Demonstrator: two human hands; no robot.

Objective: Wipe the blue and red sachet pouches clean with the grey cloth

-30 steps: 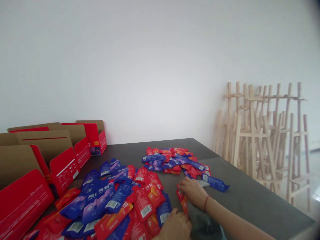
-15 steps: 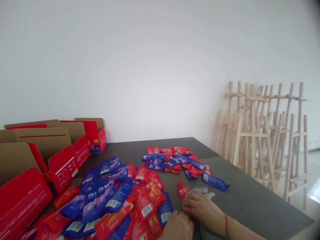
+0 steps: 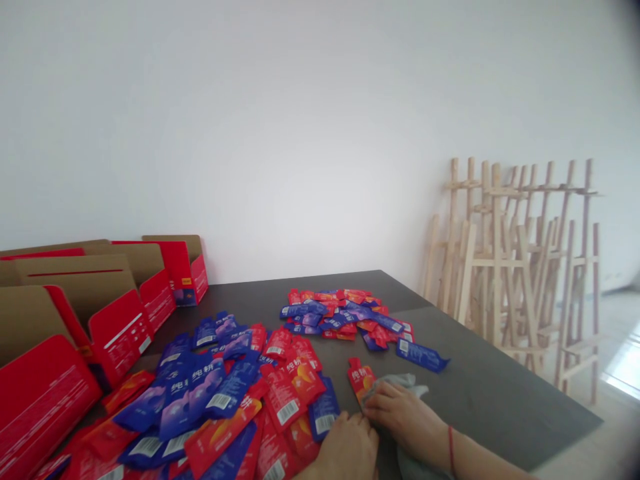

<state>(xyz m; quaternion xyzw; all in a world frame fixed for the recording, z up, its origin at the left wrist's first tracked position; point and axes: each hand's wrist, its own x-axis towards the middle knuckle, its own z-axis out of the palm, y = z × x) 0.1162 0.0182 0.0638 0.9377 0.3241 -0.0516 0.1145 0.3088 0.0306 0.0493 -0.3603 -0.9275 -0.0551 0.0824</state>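
Cloth [image 3: 395, 381] partly over 1 red pouch [image 3: 361, 377].
The pouch lies well in from the desk's [image 3: 495, 400] right edge. The right hand [image 3: 403, 415] bunches the cloth over it, fingers bent together; the left hand [image 3: 349, 448] curls alongside — whether it pinches anything, I cannot tell. Probably best: pin the near end flat, press lightly, avoid creasing.

A plain, pale wall [image 3: 300, 133] fills the backdrop, brightest around its middle. The dark grey counter [image 3: 470, 407] reaches toward it, and beyond the counter's right edge bare wooden easels [image 3: 497, 233] stand clustered near the wall. At far right, the pale floor [image 3: 613, 320] carries a bright, glossy patch of light [image 3: 627, 363].
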